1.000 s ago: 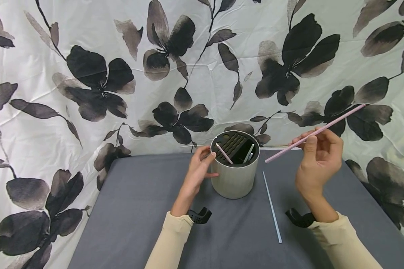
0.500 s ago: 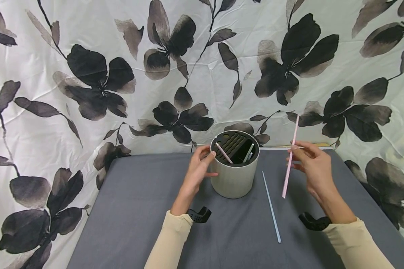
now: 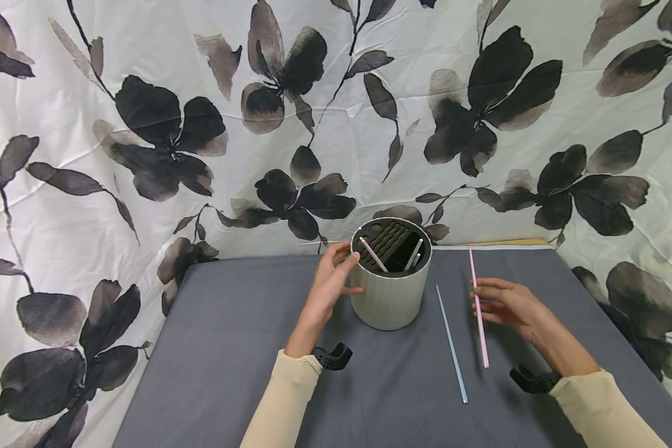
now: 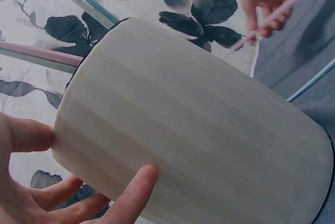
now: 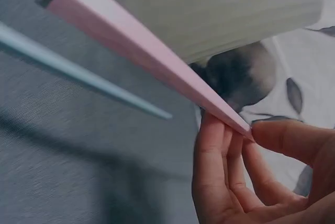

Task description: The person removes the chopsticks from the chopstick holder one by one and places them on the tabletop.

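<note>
Ideally, the pink stick point(image 3: 482, 336) wants a light pinch and a level wrist; a hard squeeze might crease something so slender. The right hand point(image 3: 512, 305) has it between thumb and fingers near its middle, above the table point(image 3: 246, 348), to the right of the blue stick point(image 3: 452, 345) and apart from it; whether its near end touches the surface, I cannot tell. That gap seems worth minding, lest one stick nudge the other. The left hand point(image 3: 330, 270), well apart from the right, grips the side of the cup point(image 3: 389, 305) by the rim, probably enough to steady it. Other sticks point(image 3: 373, 255) lean in the cup's dark top. The table has a smooth grey cover, and behind it hangs a white flower-printed curtain point(image 3: 341, 124) with faint creases.
</note>
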The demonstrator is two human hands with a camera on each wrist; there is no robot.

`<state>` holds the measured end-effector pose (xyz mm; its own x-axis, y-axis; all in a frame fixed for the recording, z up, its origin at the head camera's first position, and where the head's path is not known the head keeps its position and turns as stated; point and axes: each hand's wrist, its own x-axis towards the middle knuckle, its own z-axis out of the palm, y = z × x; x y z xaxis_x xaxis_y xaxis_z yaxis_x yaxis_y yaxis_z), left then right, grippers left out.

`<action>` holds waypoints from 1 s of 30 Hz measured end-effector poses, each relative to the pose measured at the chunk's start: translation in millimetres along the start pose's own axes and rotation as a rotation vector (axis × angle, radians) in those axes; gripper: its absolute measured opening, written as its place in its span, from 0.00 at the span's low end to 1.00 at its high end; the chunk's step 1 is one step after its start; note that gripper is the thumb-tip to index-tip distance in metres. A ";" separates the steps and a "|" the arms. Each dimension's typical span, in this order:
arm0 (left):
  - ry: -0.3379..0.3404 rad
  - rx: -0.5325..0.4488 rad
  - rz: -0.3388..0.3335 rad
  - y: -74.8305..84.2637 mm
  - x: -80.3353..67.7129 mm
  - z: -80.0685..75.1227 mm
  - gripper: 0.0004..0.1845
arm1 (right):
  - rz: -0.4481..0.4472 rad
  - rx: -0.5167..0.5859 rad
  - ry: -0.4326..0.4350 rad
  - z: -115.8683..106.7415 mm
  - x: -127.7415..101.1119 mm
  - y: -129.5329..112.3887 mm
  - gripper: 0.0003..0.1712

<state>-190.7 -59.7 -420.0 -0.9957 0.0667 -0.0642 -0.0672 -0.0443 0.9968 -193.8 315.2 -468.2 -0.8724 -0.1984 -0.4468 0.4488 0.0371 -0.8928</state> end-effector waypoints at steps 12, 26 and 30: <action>-0.002 -0.006 -0.011 -0.6 1.2 -0.5 0.28 | 0.080 -0.173 0.012 -3.9 -2.3 33.0 0.19; 0.004 -0.010 -0.013 -0.5 1.9 -2.1 0.27 | -0.018 -0.361 0.084 1.4 0.5 51.2 0.25; 0.003 -0.008 -0.011 -0.4 1.2 -2.4 0.27 | -0.021 -0.422 0.122 -2.2 0.8 53.9 0.28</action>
<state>-192.1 -62.0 -420.6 -0.9951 0.0642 -0.0749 -0.0782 -0.0511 0.9956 -170.8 319.2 -516.7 -0.9084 -0.0869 -0.4090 0.3344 0.4363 -0.8354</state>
